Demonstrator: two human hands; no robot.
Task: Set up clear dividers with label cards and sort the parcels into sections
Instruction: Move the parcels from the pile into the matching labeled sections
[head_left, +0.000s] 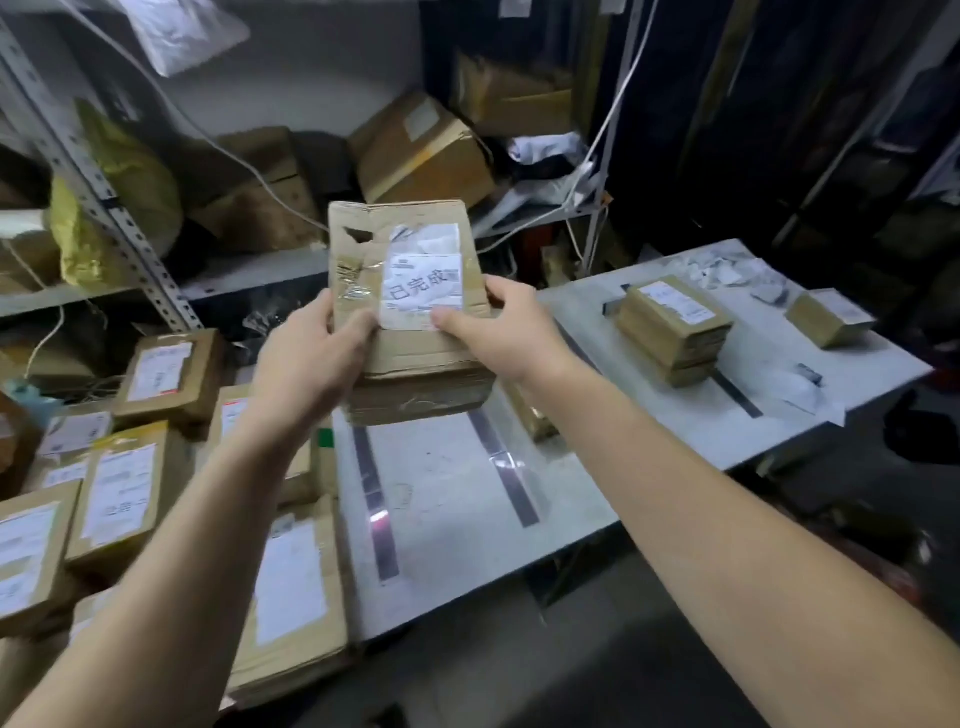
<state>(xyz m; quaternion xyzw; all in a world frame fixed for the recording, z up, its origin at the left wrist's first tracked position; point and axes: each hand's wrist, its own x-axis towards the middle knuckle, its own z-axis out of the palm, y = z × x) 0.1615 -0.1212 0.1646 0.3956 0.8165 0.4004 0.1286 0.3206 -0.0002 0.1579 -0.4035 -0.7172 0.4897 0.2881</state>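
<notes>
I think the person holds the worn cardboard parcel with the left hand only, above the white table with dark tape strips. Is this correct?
Not quite. In the head view both hands hold the worn cardboard parcel: the left hand grips its left side, the right hand its right side, above the white table with dark tape strips.

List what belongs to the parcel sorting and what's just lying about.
Job: held parcel, left hand, right hand, stacked parcels, small parcel, parcel pile, strips.
Lying about: yellow bag, shelf boxes, plastic bag, paper scraps.
</notes>
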